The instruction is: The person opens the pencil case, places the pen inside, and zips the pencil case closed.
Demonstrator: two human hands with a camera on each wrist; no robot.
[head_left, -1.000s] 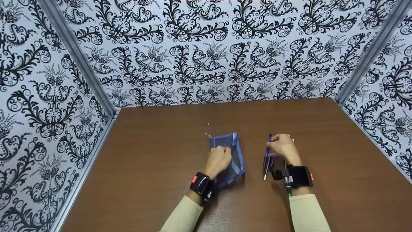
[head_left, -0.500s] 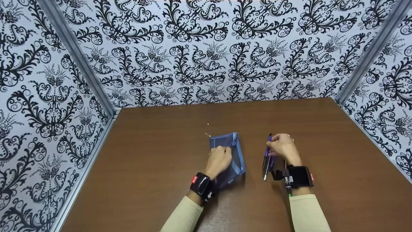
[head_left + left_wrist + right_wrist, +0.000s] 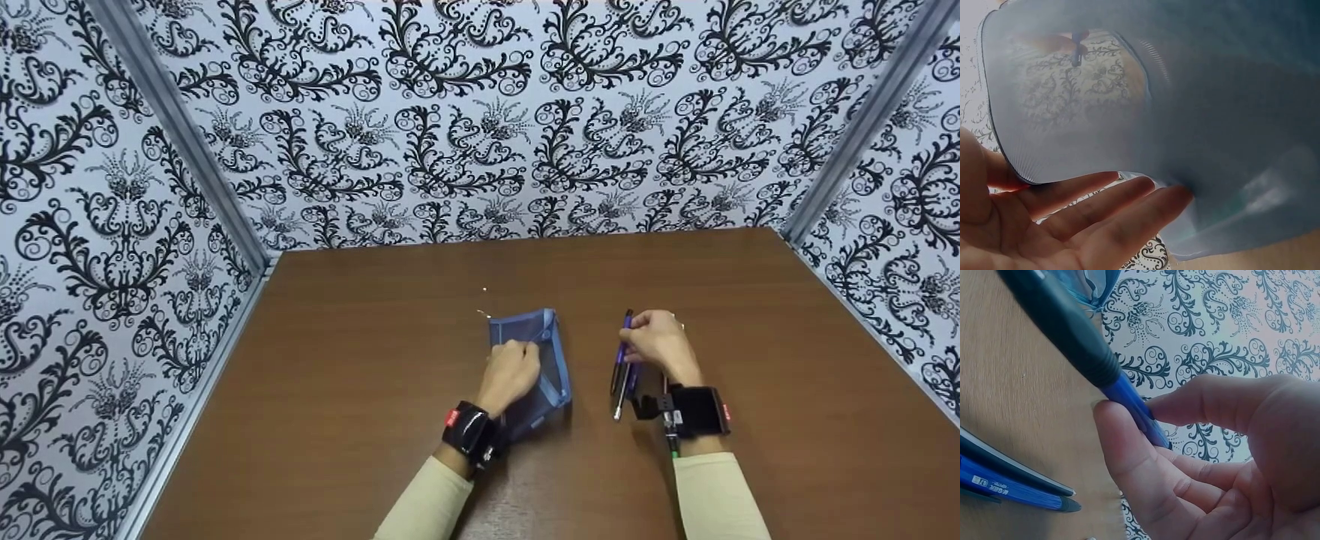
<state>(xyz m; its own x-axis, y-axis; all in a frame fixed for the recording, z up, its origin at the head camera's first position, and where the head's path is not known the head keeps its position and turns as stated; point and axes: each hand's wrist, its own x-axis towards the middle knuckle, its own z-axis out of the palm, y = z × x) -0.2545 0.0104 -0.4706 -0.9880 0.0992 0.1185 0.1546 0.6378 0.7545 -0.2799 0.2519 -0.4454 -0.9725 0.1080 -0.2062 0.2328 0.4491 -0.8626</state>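
Change over the last second: very little. Left hand (image 3: 510, 375) and pouch (image 3: 552, 371) show no clear shift; right hand (image 3: 660, 341) has crept a trace, its pen (image 3: 1086, 354) with it. Reading: both grips look settled, a pause rather than a transfer.

Left hand: thumb and forefinger appear to pinch the pouch by its edge, other fingers fairly straight along the wall. Pouch lies under and just right of that hand; its mouth seems to face the right hand.

Right hand: pinches the pen between thumb and forefinger, other fingers curled in. Pen slants, outside the pouch and apart from it. Cannot tell if its lower end clears the table (image 3: 360, 375).

Below the right hand, two more: a dark pen (image 3: 1016, 464) beside a blue pen (image 3: 1022, 492), ungripped.
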